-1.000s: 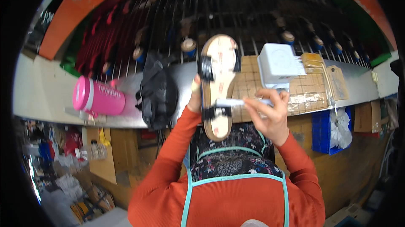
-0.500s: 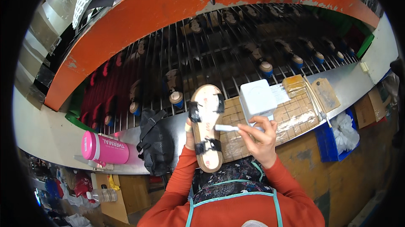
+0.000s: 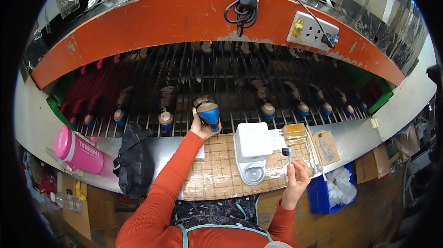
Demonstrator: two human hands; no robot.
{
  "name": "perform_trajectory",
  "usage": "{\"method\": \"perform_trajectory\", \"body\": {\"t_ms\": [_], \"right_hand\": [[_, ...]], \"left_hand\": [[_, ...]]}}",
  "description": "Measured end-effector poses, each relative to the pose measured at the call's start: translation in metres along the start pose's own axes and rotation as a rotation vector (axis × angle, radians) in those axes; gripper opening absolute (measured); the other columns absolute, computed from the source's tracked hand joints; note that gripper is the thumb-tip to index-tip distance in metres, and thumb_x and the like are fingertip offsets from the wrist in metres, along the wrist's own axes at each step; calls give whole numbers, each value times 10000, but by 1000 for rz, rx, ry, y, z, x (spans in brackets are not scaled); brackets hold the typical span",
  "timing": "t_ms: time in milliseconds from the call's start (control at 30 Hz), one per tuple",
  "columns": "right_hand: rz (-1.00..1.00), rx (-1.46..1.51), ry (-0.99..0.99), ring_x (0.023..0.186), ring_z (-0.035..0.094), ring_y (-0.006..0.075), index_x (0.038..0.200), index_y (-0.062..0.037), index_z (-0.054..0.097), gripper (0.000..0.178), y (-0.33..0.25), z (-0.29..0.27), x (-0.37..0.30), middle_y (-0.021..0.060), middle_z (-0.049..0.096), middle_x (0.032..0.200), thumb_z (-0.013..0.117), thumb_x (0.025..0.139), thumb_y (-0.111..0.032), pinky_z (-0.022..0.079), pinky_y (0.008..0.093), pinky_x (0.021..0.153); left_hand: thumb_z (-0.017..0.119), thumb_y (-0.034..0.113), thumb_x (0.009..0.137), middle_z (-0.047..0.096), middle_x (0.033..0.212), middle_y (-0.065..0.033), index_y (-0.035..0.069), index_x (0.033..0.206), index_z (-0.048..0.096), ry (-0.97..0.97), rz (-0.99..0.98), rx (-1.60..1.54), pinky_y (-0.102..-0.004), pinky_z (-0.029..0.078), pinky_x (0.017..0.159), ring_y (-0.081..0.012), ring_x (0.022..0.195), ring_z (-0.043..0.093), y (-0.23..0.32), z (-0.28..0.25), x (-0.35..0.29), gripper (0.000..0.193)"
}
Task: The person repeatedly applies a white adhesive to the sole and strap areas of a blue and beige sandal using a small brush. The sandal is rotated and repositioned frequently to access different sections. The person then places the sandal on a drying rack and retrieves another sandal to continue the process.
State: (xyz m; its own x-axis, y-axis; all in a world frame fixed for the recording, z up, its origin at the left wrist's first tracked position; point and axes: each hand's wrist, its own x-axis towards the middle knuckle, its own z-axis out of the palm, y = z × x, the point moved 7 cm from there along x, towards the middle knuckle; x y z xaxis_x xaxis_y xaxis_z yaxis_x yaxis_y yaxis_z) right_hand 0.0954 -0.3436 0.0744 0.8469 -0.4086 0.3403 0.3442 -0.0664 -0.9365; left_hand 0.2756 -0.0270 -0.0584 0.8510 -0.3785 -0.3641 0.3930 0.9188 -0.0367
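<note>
My left hand point(image 3: 202, 129) reaches forward, closed around a sandal on a blue shoe last point(image 3: 208, 113), at the near edge of the roller conveyor point(image 3: 226, 79). The blue end of the last faces me, so most of the sandal's straps are hidden. Nearer to me and to the right, my right hand point(image 3: 296, 181) pinches a small white-handled brush point(image 3: 289, 154), its dark head pointing up. Left of the brush, a white box-shaped dispenser point(image 3: 254, 139) with a round cup in front stands on the brown taped board point(image 3: 210, 179).
Several other sandals on lasts point(image 3: 267, 109) lie across the rods. A pink thermos jug point(image 3: 78, 150) and a black bag point(image 3: 134, 162) stand at left. An amber block point(image 3: 294, 134) and thin sticks point(image 3: 315, 151) lie right; below is a blue bin point(image 3: 320, 197). An orange panel point(image 3: 184, 15) spans above.
My left hand has carried the sandal from in front of me forward to the conveyor and tipped it away. My right hand has drawn the brush off the sandal, moving right and nearer. The view has shifted.
</note>
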Motion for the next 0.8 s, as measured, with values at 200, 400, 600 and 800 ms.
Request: {"method": "perform_trajectory", "body": {"t_ms": [200,400,600,800], "right_hand": [[7,16,-124,856,565,104,999,51,660,137,8,17,30,49,551,978,659,884,-23,472,217,720],[201,55,-299,538,323,29,818,-40,599,383,83,79,119,-47,447,679,465,1020,-337,233,212,490],[-28,-1072,-422,1067,568,452,1083,50,539,710,180,152,206,310,590,1066,679,773,-573,464,510,902],[89,-1232,-483,1052,646,361,1287,47,446,1024,207,161,245,265,639,1128,813,564,-578,522,427,892]], "left_hand": [[365,717,895,462,1292,-120,168,1371,412,291,540,66,-488,515,871,-306,1123,482,22,-5,15,727],[386,675,916,128,1561,-85,217,1533,86,259,716,-23,-532,359,1089,-290,1409,229,8,-10,0,825],[405,792,826,-209,1577,-88,207,1486,-247,86,622,-14,-629,245,1113,-413,1457,-13,17,-12,8,1097],[420,793,814,-173,1559,-220,209,1478,-266,159,383,-161,-678,156,1109,-540,1411,-7,13,-20,10,1120]]}}
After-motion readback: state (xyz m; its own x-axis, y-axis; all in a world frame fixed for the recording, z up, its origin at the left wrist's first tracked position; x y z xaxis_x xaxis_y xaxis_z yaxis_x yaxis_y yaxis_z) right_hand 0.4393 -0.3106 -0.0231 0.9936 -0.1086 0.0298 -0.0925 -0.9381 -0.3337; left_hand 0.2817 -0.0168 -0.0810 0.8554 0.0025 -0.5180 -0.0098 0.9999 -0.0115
